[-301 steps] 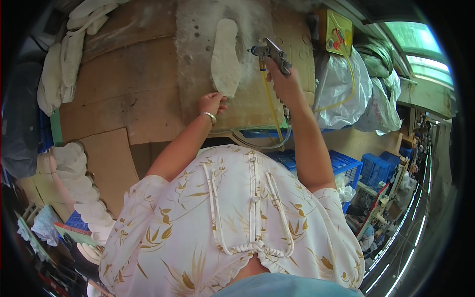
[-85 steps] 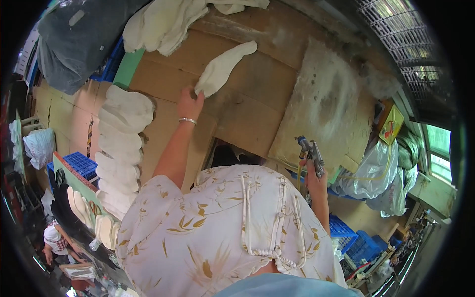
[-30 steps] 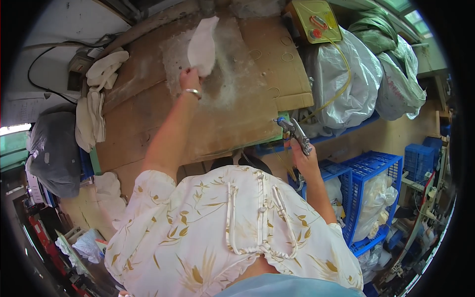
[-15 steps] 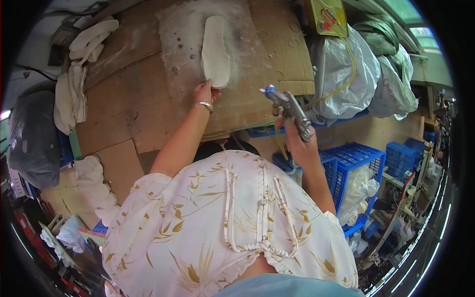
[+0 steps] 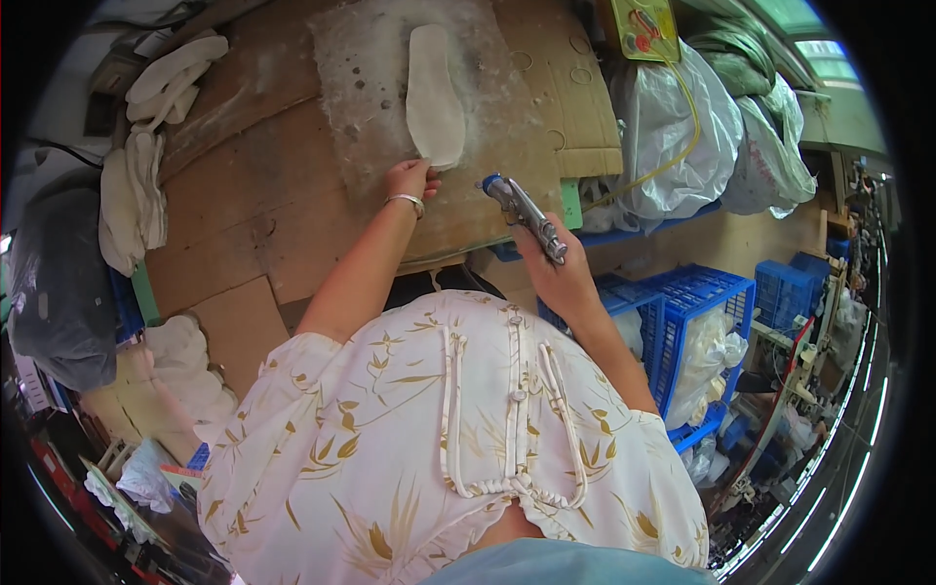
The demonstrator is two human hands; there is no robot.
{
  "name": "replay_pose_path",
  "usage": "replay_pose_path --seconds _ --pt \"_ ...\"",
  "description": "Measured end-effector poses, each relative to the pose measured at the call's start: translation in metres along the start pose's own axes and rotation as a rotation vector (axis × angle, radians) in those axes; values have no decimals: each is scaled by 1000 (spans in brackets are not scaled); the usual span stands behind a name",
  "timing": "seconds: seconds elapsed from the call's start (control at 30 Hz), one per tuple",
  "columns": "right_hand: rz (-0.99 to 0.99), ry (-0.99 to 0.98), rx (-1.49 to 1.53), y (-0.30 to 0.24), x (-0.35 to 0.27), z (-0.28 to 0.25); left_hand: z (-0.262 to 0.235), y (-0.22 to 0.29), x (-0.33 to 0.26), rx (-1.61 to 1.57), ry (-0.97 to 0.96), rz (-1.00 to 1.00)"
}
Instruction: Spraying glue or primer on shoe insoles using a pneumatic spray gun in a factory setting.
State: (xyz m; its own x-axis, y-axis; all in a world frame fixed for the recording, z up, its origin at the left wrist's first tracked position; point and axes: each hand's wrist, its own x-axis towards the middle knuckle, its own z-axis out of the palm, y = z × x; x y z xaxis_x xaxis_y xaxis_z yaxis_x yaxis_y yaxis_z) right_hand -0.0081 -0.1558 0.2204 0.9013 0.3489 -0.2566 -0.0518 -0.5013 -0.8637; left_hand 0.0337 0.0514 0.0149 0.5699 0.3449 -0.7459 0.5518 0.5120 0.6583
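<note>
A white shoe insole [image 5: 435, 97] lies flat on a whitish, crusted patch [image 5: 356, 127] of the cardboard-covered table. My left hand [image 5: 410, 181] pinches the insole's near end between thumb and fingers. To the right of it, my right hand [image 5: 561, 268] is wrapped round a metal spray gun [image 5: 529, 213] with a blue ring at its front. The gun's nose points up and left toward the insole, a short way off it. My right fingers are partly hidden behind the gun.
Stacked insoles [image 5: 134, 200] line the table's left side, beside a dark plastic bag [image 5: 63, 283]. More white pieces [image 5: 185, 366] are piled at the lower left. On the right are a yellow container [image 5: 639, 29] with a yellow hose [image 5: 694, 127], a clear bag [image 5: 673, 136] and blue crates [image 5: 707, 292].
The spray gun and my right hand have moved left, nearer the insole, and the gun has turned. My left hand keeps its pinch; the insole looks much the same.
</note>
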Motion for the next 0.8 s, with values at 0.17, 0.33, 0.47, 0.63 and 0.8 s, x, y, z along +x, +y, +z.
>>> replay_pose_path --seconds 0.17,0.33,0.47,0.63,0.8 --pt "1 53 24 -5 9 6 2 -1 -2 64 10 10" --pt "15 66 22 -8 14 7 -1 -3 0 68 -17 -11" --pt "27 24 -57 2 6 10 -2 -2 -2 72 -21 6" --pt "93 24 -8 0 8 11 0 -1 -4 60 -3 12" --pt "91 16 -18 1 12 8 -2 -2 -1 82 -3 2"
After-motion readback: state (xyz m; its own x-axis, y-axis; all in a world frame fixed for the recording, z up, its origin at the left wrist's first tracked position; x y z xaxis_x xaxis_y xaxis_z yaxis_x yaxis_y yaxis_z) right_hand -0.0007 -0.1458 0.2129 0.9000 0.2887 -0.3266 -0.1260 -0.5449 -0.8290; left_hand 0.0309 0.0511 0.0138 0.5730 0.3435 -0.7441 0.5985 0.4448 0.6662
